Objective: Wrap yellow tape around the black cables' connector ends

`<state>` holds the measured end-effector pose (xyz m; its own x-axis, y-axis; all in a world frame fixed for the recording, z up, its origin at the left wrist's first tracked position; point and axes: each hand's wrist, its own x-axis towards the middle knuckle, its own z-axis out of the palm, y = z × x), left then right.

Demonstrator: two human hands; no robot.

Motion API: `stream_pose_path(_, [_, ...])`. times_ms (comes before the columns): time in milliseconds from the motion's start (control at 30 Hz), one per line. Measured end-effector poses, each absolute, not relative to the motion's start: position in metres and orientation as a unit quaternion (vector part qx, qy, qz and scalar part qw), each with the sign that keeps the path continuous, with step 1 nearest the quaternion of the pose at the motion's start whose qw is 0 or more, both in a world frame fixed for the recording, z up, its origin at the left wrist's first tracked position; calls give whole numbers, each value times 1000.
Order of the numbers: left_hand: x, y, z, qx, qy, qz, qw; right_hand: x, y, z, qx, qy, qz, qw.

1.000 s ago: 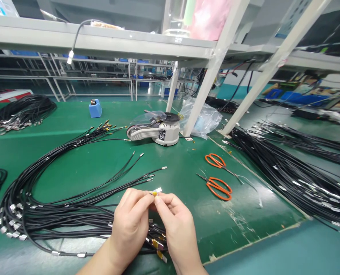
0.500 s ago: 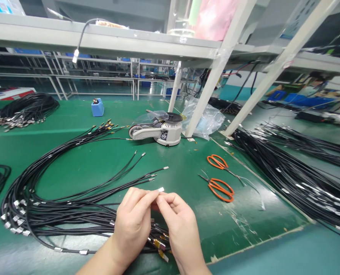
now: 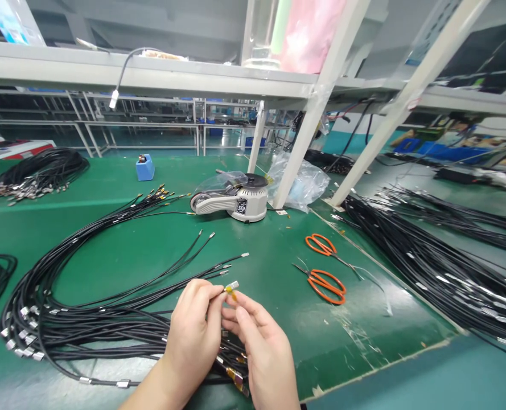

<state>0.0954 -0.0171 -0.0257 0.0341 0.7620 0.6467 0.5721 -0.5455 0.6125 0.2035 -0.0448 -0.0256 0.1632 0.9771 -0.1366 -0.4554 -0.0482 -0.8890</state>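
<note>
My left hand (image 3: 195,330) is closed around a black cable just behind its small silver connector (image 3: 233,285), which points up and to the right. Amber tape (image 3: 230,291) shows at the connector's base, with a loose end hanging toward my right hand (image 3: 266,347). Thumb and fingertips of that hand are pinched at the tape's free end. Under and left of both hands lies a looped bundle of black cables (image 3: 120,330) with silver sleeves. Some cable ends below my hands carry amber tape as well.
A round tape dispenser (image 3: 248,205) stands beyond my hands. Two orange-handled scissors (image 3: 327,286) lie to the right. Another cable bundle (image 3: 423,262) runs along the right bench. A blue block-shaped holder (image 3: 144,168) sits at the back. White posts (image 3: 306,125) carry a shelf overhead.
My right fingers have drawn back slightly from the connector, and amber tape now shows at its base. The view has tilted up slightly. The things on the bench lie as before.
</note>
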Motion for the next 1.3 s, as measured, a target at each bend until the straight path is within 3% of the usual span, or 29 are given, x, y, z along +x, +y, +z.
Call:
stream_pose_path(367, [95, -17, -24, 714, 471, 512, 80, 199, -34, -15, -491, -381, 512, 593])
stream_pose_path(900, [93, -18, -2, 574, 552, 464, 388, 202, -32, -17, -500, -429, 441, 609])
stream_pose_path(1300, [94, -18, 2, 502, 545, 468, 481, 203, -31, -12, -490, -429, 456, 607])
